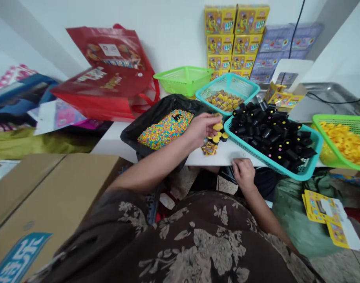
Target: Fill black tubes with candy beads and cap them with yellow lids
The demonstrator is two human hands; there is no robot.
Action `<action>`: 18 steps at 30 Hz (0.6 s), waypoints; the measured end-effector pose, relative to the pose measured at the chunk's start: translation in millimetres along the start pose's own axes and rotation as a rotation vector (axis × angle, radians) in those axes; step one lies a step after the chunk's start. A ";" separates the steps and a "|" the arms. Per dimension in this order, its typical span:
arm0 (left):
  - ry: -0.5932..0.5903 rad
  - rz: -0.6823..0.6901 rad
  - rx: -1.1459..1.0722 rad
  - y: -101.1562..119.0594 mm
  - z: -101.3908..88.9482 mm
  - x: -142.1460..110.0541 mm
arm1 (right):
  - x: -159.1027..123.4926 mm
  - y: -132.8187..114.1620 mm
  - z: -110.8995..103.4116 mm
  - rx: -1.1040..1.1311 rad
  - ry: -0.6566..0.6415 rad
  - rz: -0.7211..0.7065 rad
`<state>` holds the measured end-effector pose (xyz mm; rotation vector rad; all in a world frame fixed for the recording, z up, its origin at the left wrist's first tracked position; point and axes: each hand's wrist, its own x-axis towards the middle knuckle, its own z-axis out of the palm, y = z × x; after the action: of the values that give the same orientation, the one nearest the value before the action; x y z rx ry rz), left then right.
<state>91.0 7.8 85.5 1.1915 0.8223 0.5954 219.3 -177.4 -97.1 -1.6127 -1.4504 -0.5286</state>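
My left hand (201, 129) reaches over the white table with its fingers pinched on a small yellow-capped container (217, 126). Just below it stand several black containers with yellow lids (216, 139), and beside them lies a small pile of printed sachets (209, 148). My right hand (243, 171) is closed at the table's front edge; its curled fingers hide whatever may be in them. Left of my left hand, a black plastic bag (129, 133) holds many coloured beads (165, 129). A turquoise basket (311, 169) on the right is heaped with black containers (268, 131).
Behind are a turquoise basket of yellow-brown pieces (223, 101), a green basket (184, 76) and stacked yellow boxes (219, 43). A green basket of yellow rings (346, 143) stands right. Red bags (103, 90) and a cardboard box (50, 196) flank the left.
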 end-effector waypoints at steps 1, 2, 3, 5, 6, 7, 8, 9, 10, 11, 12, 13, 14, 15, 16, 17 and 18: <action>0.020 0.036 0.083 14.7 -0.8 14.8 | -2.9 2.6 4.7 -0.046 0.015 -0.040; 0.043 0.062 0.168 27.5 -0.5 30.3 | -5.8 4.3 8.9 -0.082 0.037 -0.080; 0.065 0.086 0.251 38.2 0.5 46.5 | -8.5 5.4 12.3 -0.107 0.061 -0.118; 0.111 0.131 0.395 53.5 3.9 81.5 | -13.3 6.8 17.4 -0.126 0.096 -0.167; 0.132 0.147 0.457 58.4 5.5 100.4 | -15.3 7.4 19.1 -0.128 0.099 -0.175; 0.160 0.155 0.519 61.9 6.6 120.2 | -17.0 7.9 20.4 -0.127 0.094 -0.176; 0.196 0.160 0.583 64.4 7.1 140.6 | -18.4 8.4 21.4 -0.124 0.088 -0.173; 0.243 0.164 0.651 66.1 7.0 161.3 | -19.6 8.8 22.2 -0.119 0.082 -0.168; 0.300 0.179 0.724 67.2 6.4 181.9 | -20.5 9.0 22.9 -0.114 0.078 -0.163; 0.354 0.200 0.792 67.8 5.5 201.7 | -21.4 9.1 23.4 -0.109 0.078 -0.159; 0.392 0.217 0.849 68.0 4.6 220.2 | -22.1 9.1 24.0 -0.105 0.079 -0.156; 0.411 0.234 0.899 67.8 3.8 237.0 | -22.7 8.9 24.5 -0.105 0.082 -0.155; 0.407 0.243 0.944 67.1 3.3 251.7 | -23.3 8.6 25.0 -0.106 0.083 -0.156; 0.384 0.249 0.991 66.0 3.1 264.3 | -23.9 8.2 25.6 -0.110 0.084 -0.156; 0.349 0.258 1.040 64.3 3.2 274.6 | -24.6 7.8 26.2 -0.112 0.086 -0.156; 0.311 0.272 1.086 62.1 3.4 283.0 | -25.2 7.4 26.8 -0.114 0.086 -0.151; 0.276 0.283 1.127 59.5 3.5 289.6 | -25.9 7.0 27.4 -0.113 0.086 -0.144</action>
<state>263.3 247.7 74.4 2.3113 1.3001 0.5244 213.5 -169.2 -134.1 -1.5600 -1.5027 -0.7656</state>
